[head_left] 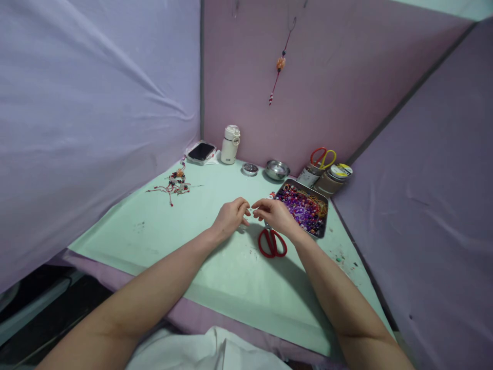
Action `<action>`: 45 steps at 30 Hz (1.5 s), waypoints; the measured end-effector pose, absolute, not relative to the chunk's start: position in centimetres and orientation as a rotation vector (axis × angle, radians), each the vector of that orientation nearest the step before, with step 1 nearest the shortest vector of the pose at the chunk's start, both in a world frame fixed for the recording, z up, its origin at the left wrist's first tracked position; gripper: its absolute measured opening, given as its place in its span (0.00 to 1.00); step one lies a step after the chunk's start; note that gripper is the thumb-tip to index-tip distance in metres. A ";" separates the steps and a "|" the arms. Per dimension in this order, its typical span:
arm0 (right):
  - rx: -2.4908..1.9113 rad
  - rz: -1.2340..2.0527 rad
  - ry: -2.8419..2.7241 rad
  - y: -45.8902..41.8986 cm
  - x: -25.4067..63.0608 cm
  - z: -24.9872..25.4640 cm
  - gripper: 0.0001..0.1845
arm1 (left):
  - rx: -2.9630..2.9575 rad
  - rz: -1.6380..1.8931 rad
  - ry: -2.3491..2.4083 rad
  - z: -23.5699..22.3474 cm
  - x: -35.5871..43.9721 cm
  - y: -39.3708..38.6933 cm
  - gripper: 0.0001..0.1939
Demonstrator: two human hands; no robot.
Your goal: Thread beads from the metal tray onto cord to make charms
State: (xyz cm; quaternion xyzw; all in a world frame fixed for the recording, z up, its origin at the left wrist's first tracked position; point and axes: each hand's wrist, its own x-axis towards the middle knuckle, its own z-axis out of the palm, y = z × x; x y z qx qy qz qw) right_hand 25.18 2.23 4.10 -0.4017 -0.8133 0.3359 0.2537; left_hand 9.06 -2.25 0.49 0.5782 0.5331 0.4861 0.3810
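Note:
My left hand (232, 217) and my right hand (274, 213) meet above the middle of the table, fingertips almost touching. Both are pinched closed around something tiny and pale, perhaps a bead or clear thread; it is too small to name. Beneath my right hand lies a pair of scissors (272, 245) with red handles, its blades partly hidden by the hand. Just right of that hand is a metal tray (326, 218) full of purple, red and dark beads (302, 208).
Beaded red cords (177, 184) lie at the left. Along the back stand a phone (202, 151), a white bottle (230, 146), a small round dish (250, 169), a steel bowl (277, 170), a can with scissors (309, 174) and a lidded jar (332, 181). A beaded cord (281, 63) hangs on the wall.

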 end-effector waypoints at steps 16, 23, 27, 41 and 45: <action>-1.107 0.891 -2.210 1.6 24.7 4.5 0.06 | 0.934 1.405 1.093 1.4 8.9 -1.6 0.12; -1.074 0.714 -2.280 1.3 24.6 4.6 0.06 | 0.851 1.363 0.946 1.1 8.5 -1.5 0.13; -1.006 0.532 -2.370 1.4 24.7 4.3 0.06 | 0.835 1.378 0.911 1.1 8.7 -1.5 0.13; -1.011 0.602 -2.275 2.0 25.3 4.7 0.06 | 1.111 1.371 0.973 1.1 8.9 -1.6 0.16; -1.032 0.833 -2.188 2.3 25.3 4.9 0.09 | 1.215 1.339 1.032 1.7 9.0 -2.0 0.15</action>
